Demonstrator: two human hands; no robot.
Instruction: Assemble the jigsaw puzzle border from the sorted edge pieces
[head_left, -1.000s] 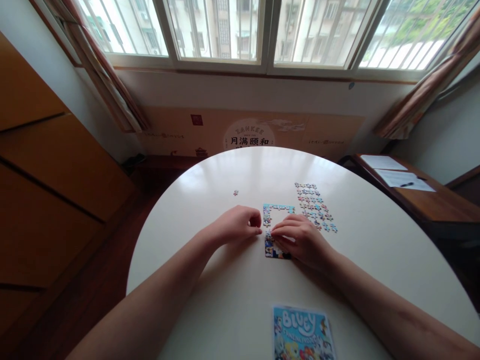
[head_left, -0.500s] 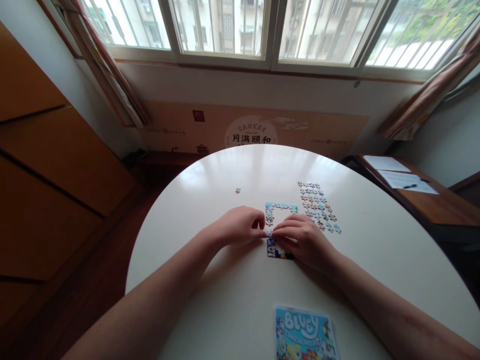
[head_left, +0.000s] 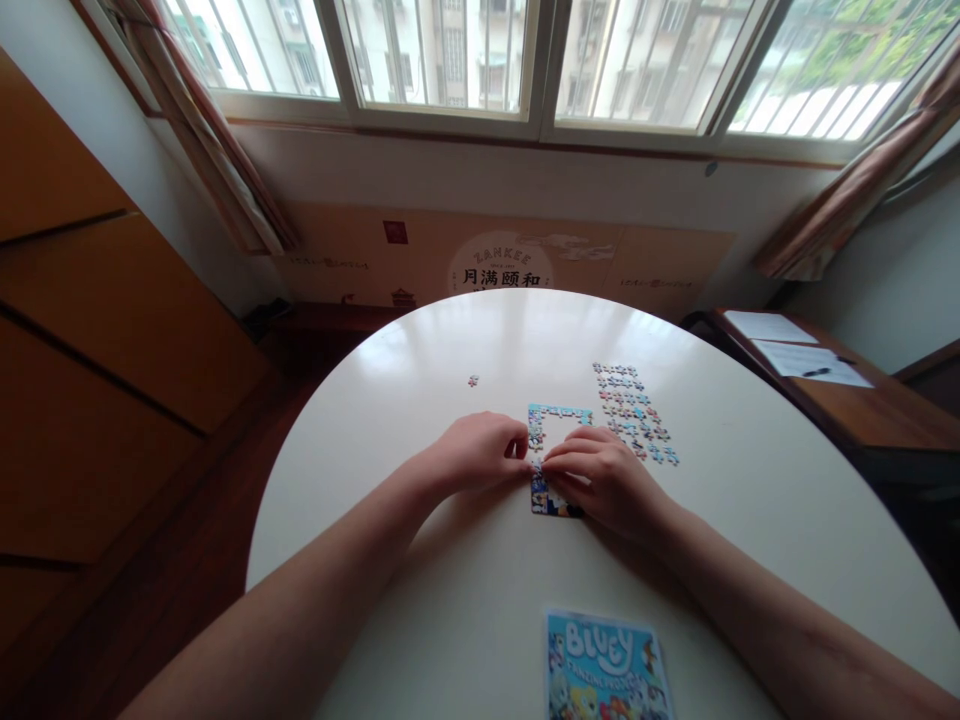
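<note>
A partly assembled jigsaw puzzle (head_left: pixel 559 411), a rectangular border with a bare middle, lies on the white round table. At the border's left side, my left hand (head_left: pixel 484 446) has its fingers curled, thumb and fingertip on the edge of a small puzzle piece (head_left: pixel 537 466). From the other side my right hand (head_left: pixel 609 472) pinches at the same spot, its fingers close together and covering the puzzle's right part. Several loose puzzle pieces (head_left: pixel 634 411) lie in rows beyond my right hand. One single piece (head_left: pixel 473 380) lies apart, further back on the left.
A blue "Bluey" picture sheet (head_left: pixel 606 668) lies near the front of the white table (head_left: pixel 360 420). On the right stands a wooden desk (head_left: pixel 892 415) with papers (head_left: pixel 810 362) and a pen. An orange-brown cabinet (head_left: pixel 97 330) is on the left, windows ahead.
Both hands stay at the puzzle's left side with hardly any movement. The whole view has shifted very slightly.
</note>
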